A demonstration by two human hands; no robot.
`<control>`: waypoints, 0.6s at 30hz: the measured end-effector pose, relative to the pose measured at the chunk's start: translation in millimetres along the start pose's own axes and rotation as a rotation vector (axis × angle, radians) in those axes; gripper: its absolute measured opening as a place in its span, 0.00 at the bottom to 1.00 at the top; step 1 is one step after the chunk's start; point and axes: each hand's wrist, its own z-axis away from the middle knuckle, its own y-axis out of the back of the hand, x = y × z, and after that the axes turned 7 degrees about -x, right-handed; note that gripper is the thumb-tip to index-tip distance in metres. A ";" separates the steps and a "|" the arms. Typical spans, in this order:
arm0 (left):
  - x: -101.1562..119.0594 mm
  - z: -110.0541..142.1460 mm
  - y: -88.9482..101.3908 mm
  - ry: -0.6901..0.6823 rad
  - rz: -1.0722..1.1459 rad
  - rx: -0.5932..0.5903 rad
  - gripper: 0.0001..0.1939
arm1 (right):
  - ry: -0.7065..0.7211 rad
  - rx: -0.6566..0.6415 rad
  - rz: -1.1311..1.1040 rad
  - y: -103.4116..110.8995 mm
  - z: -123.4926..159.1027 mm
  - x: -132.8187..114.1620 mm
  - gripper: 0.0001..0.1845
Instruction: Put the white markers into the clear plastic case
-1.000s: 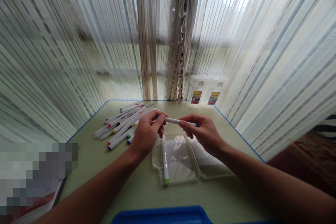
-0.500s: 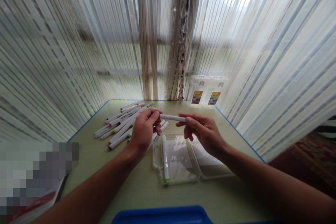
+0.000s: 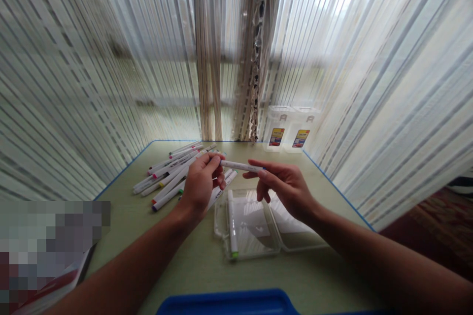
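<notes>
A white marker (image 3: 240,166) is held crosswise above the table between both hands. My left hand (image 3: 202,179) pinches one end of it, and the fingers of my right hand (image 3: 283,182) are closed on the other end. Below them lies an opened clear plastic case (image 3: 253,251); a white marker with a light green end (image 3: 232,224) rests along the left side of its left half. Beside and behind my left hand is a loose pile of white markers (image 3: 173,177) with coloured ends, partly hidden by that hand.
Two clear plastic cases (image 3: 286,129) with colourful labels stand upright at the back right of the green table (image 3: 121,221). A blue plastic object (image 3: 229,302) sits at the near edge. String curtains (image 3: 166,49) hang around the table's far sides.
The marker and both hands have shifted very slightly left. My right fingers have slid a little toward the marker's end, and a blue tip now shows there.
</notes>
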 end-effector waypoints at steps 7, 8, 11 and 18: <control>1.2 0.8 -0.9 -0.003 0.010 0.004 0.07 | -0.024 -0.012 -0.088 2.2 -0.1 2.5 0.18; 1.3 0.9 -1.0 -0.002 0.011 0.001 0.07 | -0.024 -0.004 -0.093 2.6 -0.8 3.1 0.17; 0.9 1.3 -1.2 0.005 0.016 -0.008 0.07 | -0.023 0.049 -0.097 4.5 -3.3 4.6 0.17; 0.3 3.1 -3.0 -0.018 0.031 -0.044 0.12 | -0.051 0.191 -0.083 9.2 -7.9 7.0 0.15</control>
